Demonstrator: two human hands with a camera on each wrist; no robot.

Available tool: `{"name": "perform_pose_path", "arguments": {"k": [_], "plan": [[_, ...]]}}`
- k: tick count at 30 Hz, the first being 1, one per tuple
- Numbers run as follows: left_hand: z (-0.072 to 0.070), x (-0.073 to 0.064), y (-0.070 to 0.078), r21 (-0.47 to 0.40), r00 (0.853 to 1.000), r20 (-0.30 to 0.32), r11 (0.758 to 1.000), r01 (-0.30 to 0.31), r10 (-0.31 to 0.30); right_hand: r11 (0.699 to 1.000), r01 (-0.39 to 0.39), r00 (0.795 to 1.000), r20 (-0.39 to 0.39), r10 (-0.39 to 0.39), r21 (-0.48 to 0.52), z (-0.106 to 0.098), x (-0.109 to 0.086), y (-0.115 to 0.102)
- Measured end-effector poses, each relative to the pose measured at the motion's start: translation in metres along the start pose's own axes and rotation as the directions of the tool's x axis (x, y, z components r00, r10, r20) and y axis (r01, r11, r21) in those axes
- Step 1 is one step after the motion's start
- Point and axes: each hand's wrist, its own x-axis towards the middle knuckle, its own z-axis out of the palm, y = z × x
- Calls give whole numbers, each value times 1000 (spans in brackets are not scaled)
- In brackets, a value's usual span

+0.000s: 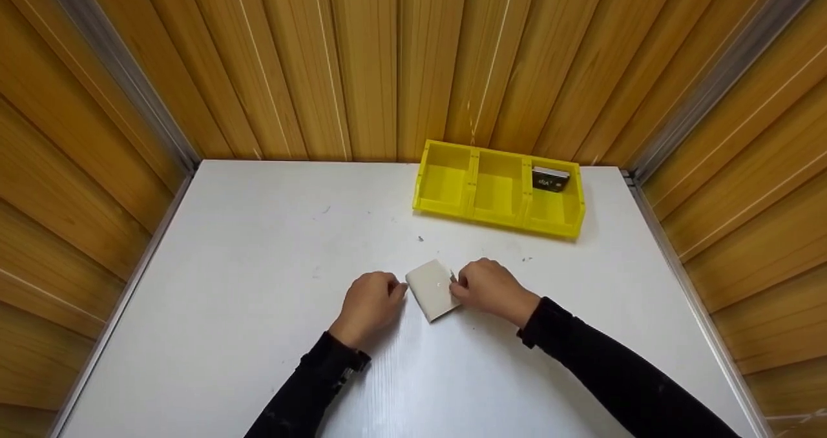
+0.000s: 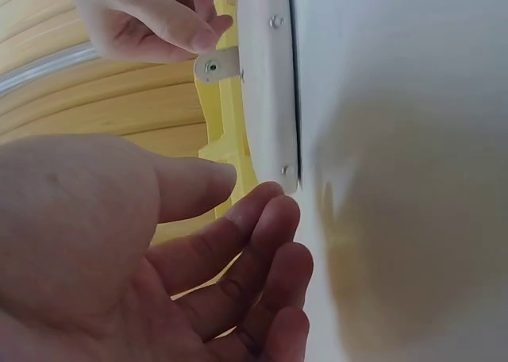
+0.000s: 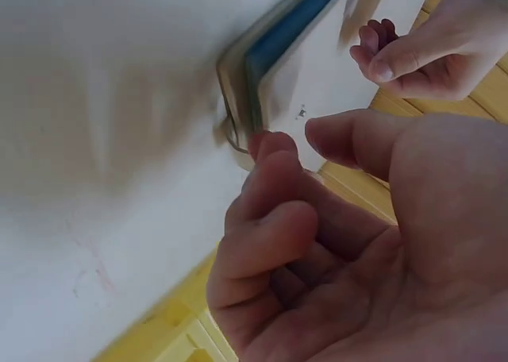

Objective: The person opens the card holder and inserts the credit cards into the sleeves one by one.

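A small cream wallet (image 1: pixel 428 291) lies on the white table between my hands. In the left wrist view its strap (image 2: pixel 227 63) sticks out unfastened, with a metal snap near the end. The right wrist view shows a blue layer (image 3: pixel 290 30) inside its parted edge. My left hand (image 1: pixel 369 305) is at the wallet's left side, fingers loosely bent, fingertips at a corner and thumb apart. My right hand (image 1: pixel 492 287) is at the right side by the strap. Its fingers bend loosely, fingertips at the wallet's edge, with a gap between thumb and index finger.
Behind the wallet stands a yellow three-compartment bin (image 1: pixel 497 221). Its right compartment holds a small dark box (image 1: pixel 550 179). Wood-patterned walls (image 1: pixel 362 63) enclose the table (image 1: pixel 213 283) at the back and both sides. Small dark specks dot the tabletop.
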Motion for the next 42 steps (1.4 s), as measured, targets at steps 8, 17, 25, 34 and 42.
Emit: {"name": "perform_pose_path", "arguments": {"k": [8, 17, 25, 34, 42], "plan": [[19, 7, 11, 8, 998, 47, 999, -32, 31, 998, -27, 997, 80, 22, 57, 7, 2, 5], [21, 13, 11, 35, 999, 52, 999, -12, 10, 992, -46, 995, 90, 35, 116, 13, 3, 8], [19, 19, 12, 45, 999, 48, 999, -7, 5, 985, 4, 997, 70, -16, 171, 21, -4, 5], [17, 21, 16, 41, 999, 49, 999, 3, -5, 984, 64, 998, 14, -67, 168, 25, -6, 8], [19, 20, 17, 64, 999, 37, 998, -13, 11, 981, 69, 997, 7, -71, 181, 27, -8, 8]]}}
